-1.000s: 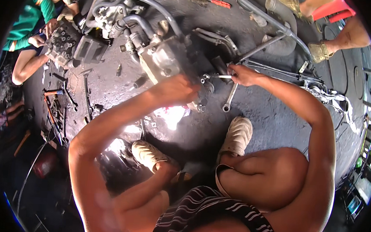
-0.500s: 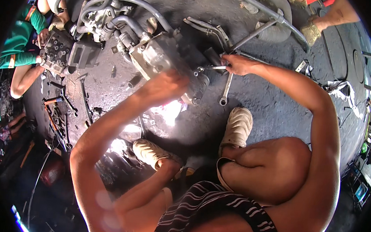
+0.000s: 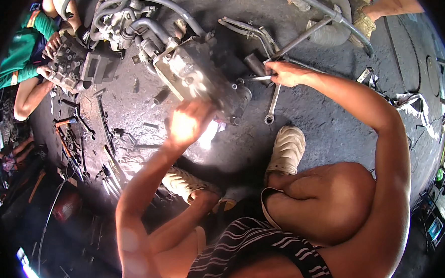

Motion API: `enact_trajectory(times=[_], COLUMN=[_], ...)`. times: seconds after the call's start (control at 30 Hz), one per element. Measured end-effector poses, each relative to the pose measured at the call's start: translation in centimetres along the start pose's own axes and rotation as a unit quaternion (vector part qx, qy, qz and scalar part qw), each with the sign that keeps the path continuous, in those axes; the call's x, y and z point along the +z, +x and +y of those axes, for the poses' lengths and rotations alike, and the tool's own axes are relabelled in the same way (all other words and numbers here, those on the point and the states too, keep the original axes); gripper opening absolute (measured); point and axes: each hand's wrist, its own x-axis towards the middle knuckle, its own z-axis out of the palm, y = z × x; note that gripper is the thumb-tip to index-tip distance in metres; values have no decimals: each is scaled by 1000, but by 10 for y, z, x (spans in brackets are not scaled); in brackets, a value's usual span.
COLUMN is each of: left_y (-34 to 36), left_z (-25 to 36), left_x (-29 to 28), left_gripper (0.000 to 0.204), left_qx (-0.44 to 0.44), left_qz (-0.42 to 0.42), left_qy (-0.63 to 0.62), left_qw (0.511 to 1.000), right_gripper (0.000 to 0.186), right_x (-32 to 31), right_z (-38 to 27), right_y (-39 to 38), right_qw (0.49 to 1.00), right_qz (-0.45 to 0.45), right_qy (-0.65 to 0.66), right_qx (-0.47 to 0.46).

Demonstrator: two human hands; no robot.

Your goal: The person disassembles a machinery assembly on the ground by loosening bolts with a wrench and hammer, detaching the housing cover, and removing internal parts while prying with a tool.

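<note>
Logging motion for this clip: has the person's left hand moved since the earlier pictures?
Yes: judged against the metal housing, the left hand has shifted down the picture and somewhat left.

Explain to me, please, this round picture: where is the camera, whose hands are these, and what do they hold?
There is no robot here. A person works with bare hands, and the camera sits on that person's head, looking down; its wide lens bends straight edges. The left hand is at the near edge of a large metal part; blur and glare hide its grip. The right hand holds a thin metal tool pointing toward that part. Just below this hand is a wrench; I cannot tell whether it is held too. Hand tools lie on the dark floor to the left, and grey hoses curve beyond the metal part. At upper left, another person's hands rest on a metal block.
</note>
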Motion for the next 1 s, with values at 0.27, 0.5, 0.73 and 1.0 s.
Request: enact_trajectory(times=[0.27,0.5,0.73,1.0], left_y=[-13,-10,-4,-14], left_z=[0,-3,-3,-12], left_x=[9,11,10,13], left_gripper=[34,28,21,24], left_qx=[-48,-93,-57,6], left_qz=[47,40,55,75], left_qy=[-111,-158,-148,-102], left_qw=[991,982,986,992], right_gripper=[23,21,21,26], right_x=[2,6,5,3], right_z=[-3,2,4,2], right_y=[5,8,9,8], right_qw=[1000,999,999,1000], right_qz=[-4,4,-6,0], right_qy=[26,39,42,16], right_qx=[10,1,2,0])
